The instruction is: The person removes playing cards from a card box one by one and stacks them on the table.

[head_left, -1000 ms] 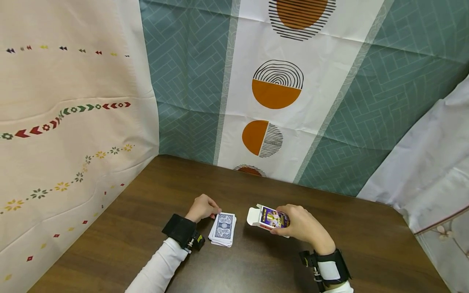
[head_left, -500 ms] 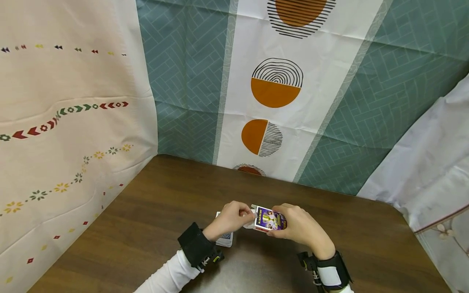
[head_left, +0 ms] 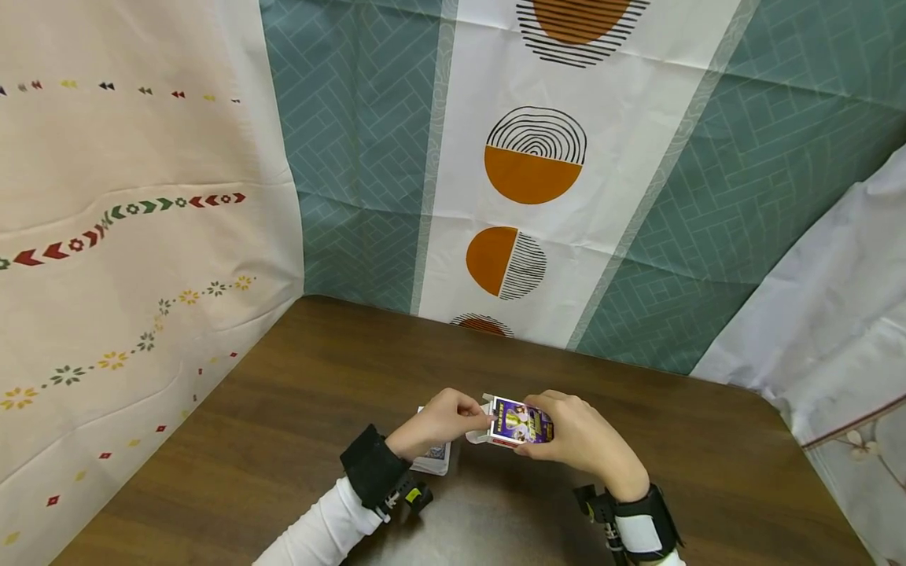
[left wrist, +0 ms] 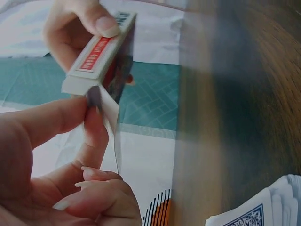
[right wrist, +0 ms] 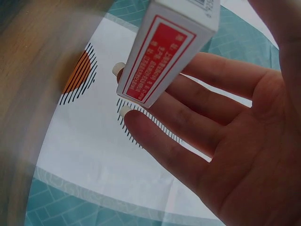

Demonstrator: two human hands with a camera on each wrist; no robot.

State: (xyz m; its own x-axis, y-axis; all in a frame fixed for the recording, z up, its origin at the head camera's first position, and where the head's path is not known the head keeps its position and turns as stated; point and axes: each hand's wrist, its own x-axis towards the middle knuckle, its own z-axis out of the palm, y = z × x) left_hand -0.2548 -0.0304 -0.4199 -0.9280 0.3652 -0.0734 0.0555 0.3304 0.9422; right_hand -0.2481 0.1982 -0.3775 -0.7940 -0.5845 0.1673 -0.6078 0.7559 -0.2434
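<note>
My right hand point(head_left: 582, 434) holds a playing-card box point(head_left: 522, 423) with a purple and yellow front, its flapped end towards the left. Across the box's side, in the left wrist view, lies my right thumb point(left wrist: 107, 27). At the box's end my left hand point(head_left: 440, 418) pinches a small dark piece point(left wrist: 94, 97) between thumb and index finger; cannot tell whether it is part of the box. A white flap point(left wrist: 113, 134) hangs open beside those fingers. Partly hidden under the left hand, a stack of blue-backed playing cards point(head_left: 433, 465) lies on the table.
The brown wooden table point(head_left: 340, 354) reaches back to a teal and white patterned cloth point(head_left: 538, 236). A cream cloth point(head_left: 141, 259) hangs along the left side, and a white cloth point(head_left: 835, 291) along the right. Both wrists wear black camera straps.
My left hand has left the edge of the card stack and moved right to the open end of the box. The right hand and box have shifted only slightly left.
</note>
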